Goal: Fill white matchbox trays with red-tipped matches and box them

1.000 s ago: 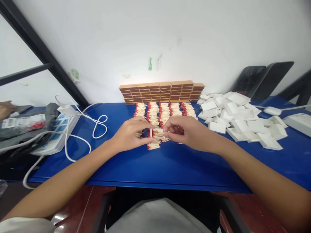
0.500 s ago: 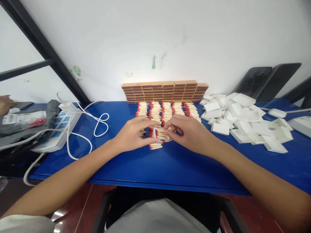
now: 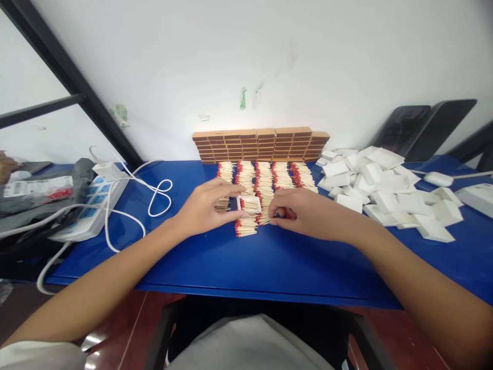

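My left hand (image 3: 202, 208) grips a small white matchbox tray (image 3: 252, 211) between thumb and fingers, above the second row of matches. Red-headed matches (image 3: 250, 203) lie inside this tray. Just right of it, my right hand (image 3: 304, 211) has its fingertips pinched at the near end of the third row of matches (image 3: 264, 180); the fingers partly hide what is between them. Several rows of loose matches, red heads to the left, run away from me across the blue table (image 3: 231, 262).
Brown matchbox sleeves (image 3: 262, 146) are stacked against the wall behind the rows. White trays (image 3: 385, 185) lie heaped on the right, near two dark upright slabs (image 3: 439, 128). A power strip (image 3: 100, 198), white cables (image 3: 154, 190) and a grey plastic parcel (image 3: 38, 195) occupy the left.
My right hand has come away from the tray and moved slightly right and down to the matches. The left hand keeps the tray, which has shifted a little left.
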Demonstrator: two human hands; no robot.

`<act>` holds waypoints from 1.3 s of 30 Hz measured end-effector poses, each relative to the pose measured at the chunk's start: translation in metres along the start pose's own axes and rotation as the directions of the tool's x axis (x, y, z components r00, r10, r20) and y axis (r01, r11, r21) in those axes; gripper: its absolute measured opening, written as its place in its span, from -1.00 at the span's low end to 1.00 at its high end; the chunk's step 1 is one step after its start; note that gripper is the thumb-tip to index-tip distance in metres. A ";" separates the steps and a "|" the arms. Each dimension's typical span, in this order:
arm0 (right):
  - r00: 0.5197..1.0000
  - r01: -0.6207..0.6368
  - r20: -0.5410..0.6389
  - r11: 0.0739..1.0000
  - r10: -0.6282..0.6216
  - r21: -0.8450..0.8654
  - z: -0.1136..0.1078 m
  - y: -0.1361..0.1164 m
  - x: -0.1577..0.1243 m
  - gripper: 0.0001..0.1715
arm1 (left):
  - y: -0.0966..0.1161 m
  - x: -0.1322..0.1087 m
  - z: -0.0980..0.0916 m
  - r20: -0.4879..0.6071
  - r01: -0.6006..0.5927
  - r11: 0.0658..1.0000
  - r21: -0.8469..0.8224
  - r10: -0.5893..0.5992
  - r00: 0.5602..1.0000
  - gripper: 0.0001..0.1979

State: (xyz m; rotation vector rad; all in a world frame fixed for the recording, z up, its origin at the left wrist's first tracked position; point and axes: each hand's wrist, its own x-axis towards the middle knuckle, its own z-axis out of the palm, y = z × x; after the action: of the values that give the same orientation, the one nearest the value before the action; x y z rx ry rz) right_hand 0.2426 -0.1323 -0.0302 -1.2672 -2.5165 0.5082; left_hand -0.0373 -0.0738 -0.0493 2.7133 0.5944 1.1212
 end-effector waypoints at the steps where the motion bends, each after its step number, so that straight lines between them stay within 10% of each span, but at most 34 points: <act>1: 0.999 -0.017 0.037 1.000 0.017 0.007 0.001 0.000 0.000 -0.90 | 0.000 0.000 0.000 -0.004 -0.004 1.000 0.004 0.004 1.000 -0.52; 24: 0.982 -0.130 0.145 0.991 0.124 0.032 0.005 -0.001 -0.003 -0.93 | -0.002 0.000 0.001 0.029 -0.043 0.998 0.036 0.042 0.999 -0.55; 39: 0.993 0.017 -0.118 0.989 0.001 0.144 -0.001 -0.001 0.002 -0.89 | 0.004 -0.001 0.005 0.069 -0.069 0.997 -0.022 0.071 0.995 -0.56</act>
State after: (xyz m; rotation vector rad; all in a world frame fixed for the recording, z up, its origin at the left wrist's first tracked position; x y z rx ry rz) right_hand 0.2406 -0.1313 -0.0287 -1.1969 -2.3414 0.5847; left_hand -0.0328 -0.0774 -0.0526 2.7636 0.4798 1.0376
